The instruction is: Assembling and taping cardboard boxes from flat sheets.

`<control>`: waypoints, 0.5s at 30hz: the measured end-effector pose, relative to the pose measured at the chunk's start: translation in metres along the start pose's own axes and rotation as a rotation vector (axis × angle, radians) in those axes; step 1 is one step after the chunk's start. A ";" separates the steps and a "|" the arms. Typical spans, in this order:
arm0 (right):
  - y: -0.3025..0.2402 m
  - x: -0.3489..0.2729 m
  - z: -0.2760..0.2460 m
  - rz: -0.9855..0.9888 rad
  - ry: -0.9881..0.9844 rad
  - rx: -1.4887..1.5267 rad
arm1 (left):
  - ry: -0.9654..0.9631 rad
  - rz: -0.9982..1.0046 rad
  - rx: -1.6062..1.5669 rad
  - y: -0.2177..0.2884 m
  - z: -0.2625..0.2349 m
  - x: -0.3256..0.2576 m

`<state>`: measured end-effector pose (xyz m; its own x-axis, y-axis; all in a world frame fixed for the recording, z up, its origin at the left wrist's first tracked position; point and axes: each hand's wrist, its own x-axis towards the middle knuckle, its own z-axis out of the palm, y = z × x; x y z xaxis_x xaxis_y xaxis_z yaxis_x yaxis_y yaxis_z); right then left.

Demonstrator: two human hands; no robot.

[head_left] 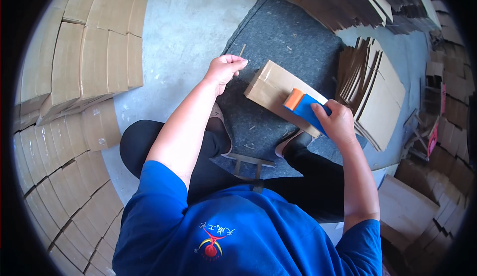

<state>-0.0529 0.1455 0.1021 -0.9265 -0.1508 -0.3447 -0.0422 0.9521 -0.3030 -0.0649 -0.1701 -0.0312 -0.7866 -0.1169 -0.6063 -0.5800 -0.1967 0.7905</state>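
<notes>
A small folded cardboard box (271,88) lies on a grey felt mat (283,37) on the floor in front of me. My right hand (338,122) grips a blue tape dispenser with an orange end (301,104) and presses it on the box's right part. To the left of the box, my left hand (224,69) is raised with fingers curled, thumb and fingertips pinched together; whether it holds a strip of tape I cannot tell. It does not touch the box.
Stacks of taped cardboard boxes (84,57) stand at my left. Flat cardboard blanks lean in a pile (372,87) right of the mat, more stacks lie at the far right (437,191). My knees in black trousers (149,147) rest at the mat's near edge.
</notes>
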 end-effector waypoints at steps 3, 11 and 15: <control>0.004 0.003 0.002 -0.026 0.001 -0.007 | -0.078 0.000 -0.068 0.004 -0.004 -0.003; 0.003 0.004 0.017 -0.046 0.049 -0.036 | -0.147 0.002 -0.134 0.012 -0.003 -0.003; 0.002 0.004 0.021 -0.049 0.064 -0.067 | -0.063 -0.018 -0.074 0.008 -0.008 -0.002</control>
<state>-0.0488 0.1415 0.0812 -0.9446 -0.1827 -0.2726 -0.1115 0.9599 -0.2571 -0.0667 -0.1793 -0.0242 -0.7891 -0.0512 -0.6121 -0.5792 -0.2699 0.7692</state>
